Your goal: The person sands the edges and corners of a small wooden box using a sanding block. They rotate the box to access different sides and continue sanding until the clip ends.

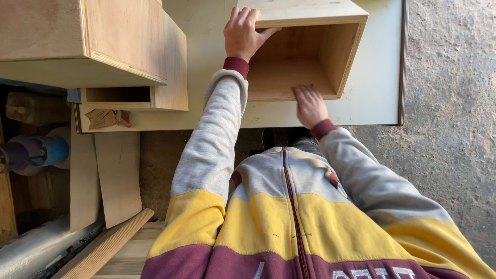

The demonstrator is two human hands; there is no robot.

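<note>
A: What colour is the open box [305, 57]?
B: Pale plywood with faint grain, a warmer honey tone inside. It sits on an off-white board [377, 88] with a dark edge strip along the right side.
A: And the sleeves [217, 134]?
B: Heather grey, banded yellow lower down, then maroon, with maroon cuffs and a maroon zip line.
A: At the left edge?
B: Two more tan plywood boxes [103, 41], and below them a blue and purple cylinder [33, 152]. The floor [454, 129] is speckled grey.

Both arms are reaching forward, the left hand [244, 32] gripping with fingers curled, the right hand [309, 105] pressing flat, palm down.
</note>
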